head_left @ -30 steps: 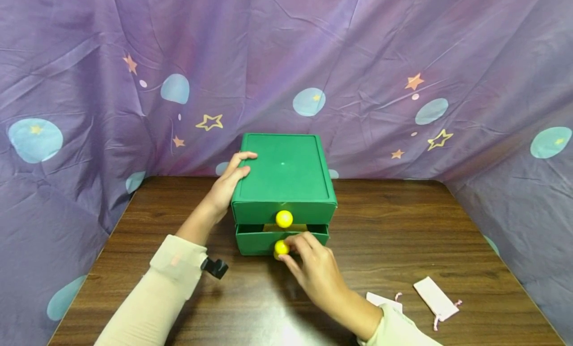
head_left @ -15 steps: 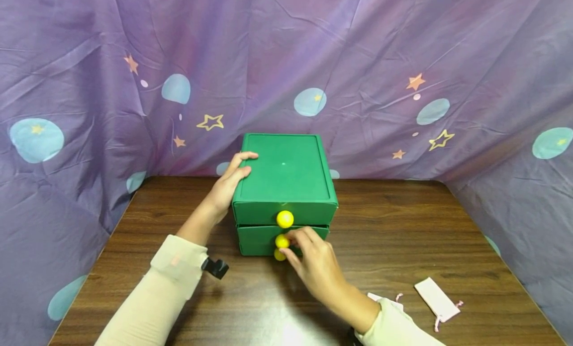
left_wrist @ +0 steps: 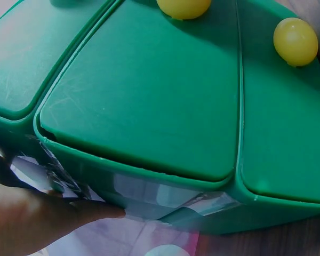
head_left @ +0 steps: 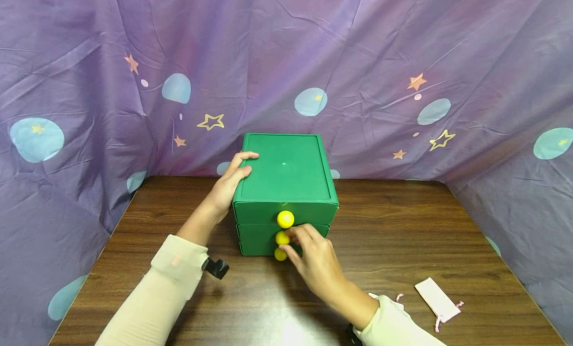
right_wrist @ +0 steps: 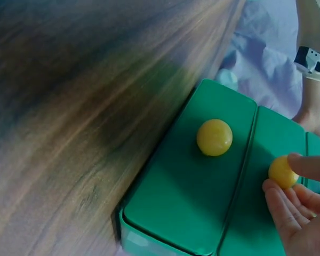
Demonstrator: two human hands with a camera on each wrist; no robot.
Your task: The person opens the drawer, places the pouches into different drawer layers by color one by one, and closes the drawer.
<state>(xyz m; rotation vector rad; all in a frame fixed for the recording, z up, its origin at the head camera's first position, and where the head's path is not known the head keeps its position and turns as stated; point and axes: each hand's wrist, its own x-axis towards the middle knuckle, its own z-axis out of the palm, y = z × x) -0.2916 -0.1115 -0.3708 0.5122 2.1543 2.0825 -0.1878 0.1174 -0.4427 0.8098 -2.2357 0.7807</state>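
Head view: green three-drawer cabinet [head_left: 286,179] near the tabletop's [head_left: 394,226] back edge, wood extending to left and right edges; hands apart, left hand [head_left: 228,184] resting loosely over the cabinet's left top edge, right hand [head_left: 318,259] pinching the middle yellow knob [head_left: 282,237]. Left wrist view: left hand against the cabinet's side. Right wrist view: fingertips clamped on that knob, bottom knob [right_wrist: 214,137] untouched

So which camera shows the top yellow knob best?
The head view: the top yellow knob is whole, uncovered. The left wrist view misses it; the right wrist's shows at most a sliver behind the right hand.
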